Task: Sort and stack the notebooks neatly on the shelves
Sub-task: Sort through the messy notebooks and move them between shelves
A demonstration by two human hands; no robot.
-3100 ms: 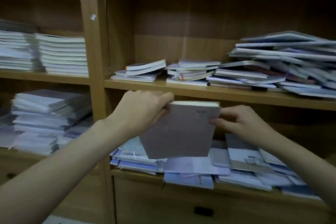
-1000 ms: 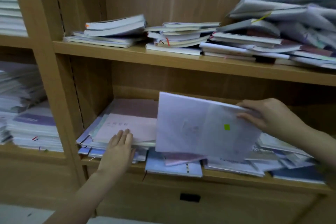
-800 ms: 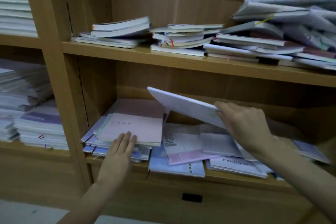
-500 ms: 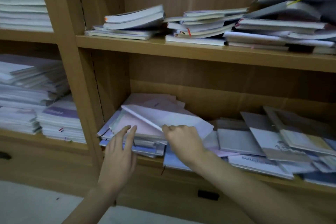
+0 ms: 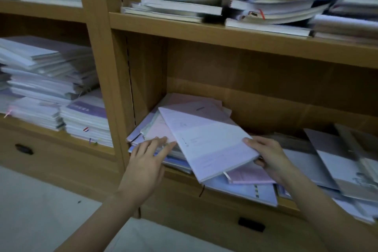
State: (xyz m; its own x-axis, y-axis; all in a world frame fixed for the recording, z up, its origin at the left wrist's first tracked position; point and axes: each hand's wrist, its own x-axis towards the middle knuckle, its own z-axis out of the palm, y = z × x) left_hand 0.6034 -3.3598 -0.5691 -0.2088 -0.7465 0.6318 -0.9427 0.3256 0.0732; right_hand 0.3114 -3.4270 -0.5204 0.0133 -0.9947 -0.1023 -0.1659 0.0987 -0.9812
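Note:
A large pale lilac notebook point(image 5: 206, 141) lies askew on top of the left pile point(image 5: 147, 129) in the lower right compartment of the wooden shelf unit point(image 5: 225, 32). My right hand point(image 5: 268, 157) grips its near right corner, thumb on the cover and fingers underneath. With straight fingers, my left hand point(image 5: 147, 159) presses on the front of the pile beside the notebook's left edge. More notebooks lie scattered flat to the right point(image 5: 331, 161) on the same shelf.
On the shelf above are three loose piles of notebooks point(image 5: 180, 2). The left bay holds tall neat stacks point(image 5: 51, 80) on two shelves. A drawer front with a dark handle point(image 5: 251, 224) sits under the lower shelf. Pale floor point(image 5: 41, 210) lies at the lower left.
My right hand carried the lilac notebook from the right side of the shelf to the left pile and laid it flat there. My left hand stayed pressed on that pile.

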